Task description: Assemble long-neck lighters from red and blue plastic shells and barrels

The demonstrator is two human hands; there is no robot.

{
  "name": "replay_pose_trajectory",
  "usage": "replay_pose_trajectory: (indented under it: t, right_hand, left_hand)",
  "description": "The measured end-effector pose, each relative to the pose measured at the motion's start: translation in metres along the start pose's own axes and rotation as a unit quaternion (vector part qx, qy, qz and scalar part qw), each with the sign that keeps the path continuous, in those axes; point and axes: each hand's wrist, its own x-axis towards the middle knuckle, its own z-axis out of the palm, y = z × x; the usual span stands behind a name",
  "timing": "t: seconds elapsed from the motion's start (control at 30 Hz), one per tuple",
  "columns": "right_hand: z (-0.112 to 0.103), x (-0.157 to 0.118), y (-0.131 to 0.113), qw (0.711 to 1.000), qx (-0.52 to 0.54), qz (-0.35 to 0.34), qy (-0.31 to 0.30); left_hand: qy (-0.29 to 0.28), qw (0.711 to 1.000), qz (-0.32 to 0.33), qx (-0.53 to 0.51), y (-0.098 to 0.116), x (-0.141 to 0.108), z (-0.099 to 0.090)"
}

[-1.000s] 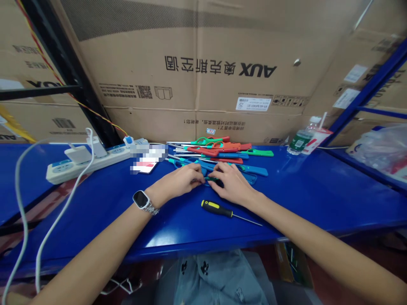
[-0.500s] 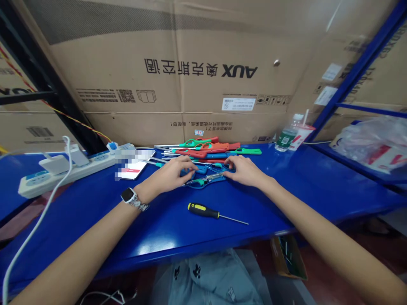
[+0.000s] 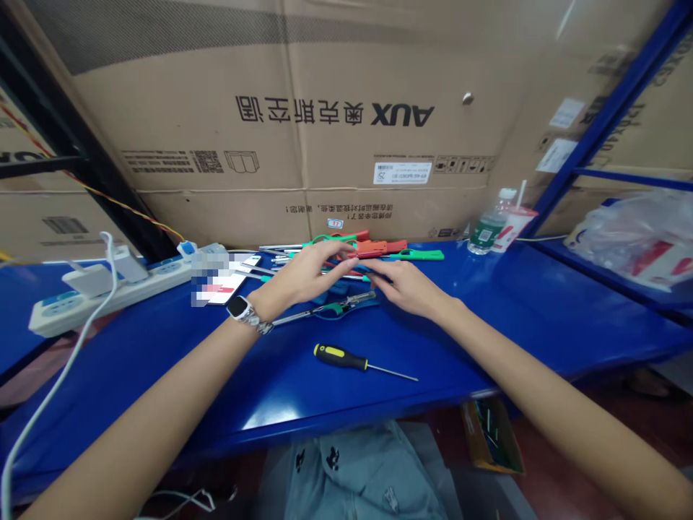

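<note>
Pwr strip (image 3: 127, 285) well L of screwdriver (image 3: 341, 357). L hand (image 3: 314, 273) beyond screwdriver, over lighter pile (image 3: 373, 249), fingers part-bent, thumb spread; can't tell if it grips any. Front lighter (image 3: 336, 309), w/ green part, just beyond screwdriver, not touching; pile further beyond. R hand (image 3: 403, 285) beyond screwdriver's shaft, at pile edge, fingers bent, thumb nr; hold hidden, can't tell. Btl (image 3: 486, 231) far R of screwdriver.

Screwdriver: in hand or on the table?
On the table. The screwdriver lies flat on the blue tabletop, touched by neither hand; left hand and right hand are beyond it, at the lighters.
</note>
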Motion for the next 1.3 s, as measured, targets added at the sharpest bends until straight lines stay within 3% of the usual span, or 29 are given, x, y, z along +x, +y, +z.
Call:
replay_pose_trajectory:
  t: [0.1,0.23,0.37,0.57,0.73,0.9,1.07,1.3]
  right_hand:
    - [0.011,0.009,-0.006,0.998,-0.003,-0.056,-0.033]
    - [0.023,0.021,-0.010,0.993,-0.012,-0.076,-0.089]
    - [0.026,0.029,-0.010,0.989,0.028,-0.093,-0.107]
    - [0.023,0.036,-0.011,0.981,0.100,-0.093,-0.137]
    - [0.018,0.044,-0.010,0.982,0.073,-0.075,-0.157]
    - [0.022,0.046,-0.008,0.984,0.058,-0.067,-0.153]
    - [0.024,0.033,-0.010,0.987,0.054,-0.065,-0.136]
    - [0.019,0.029,-0.012,0.988,-0.007,-0.061,-0.140]
  left_hand:
    - [-0.013,0.999,-0.025,-0.039,-0.002,-0.018,-0.007]
    - [-0.035,0.994,-0.070,-0.080,-0.015,-0.043,-0.011]
    - [-0.063,0.990,-0.093,-0.090,-0.025,-0.056,-0.017]
    - [-0.111,0.983,-0.108,-0.102,-0.030,-0.060,-0.023]
    - [-0.127,0.979,-0.125,-0.094,-0.028,-0.062,-0.018]
    - [-0.144,0.982,-0.099,-0.068,-0.029,-0.063,-0.014]
    - [-0.156,0.983,-0.093,-0.038,-0.028,-0.062,-0.018]
    - [-0.139,0.979,-0.134,-0.066,-0.022,-0.060,-0.025]
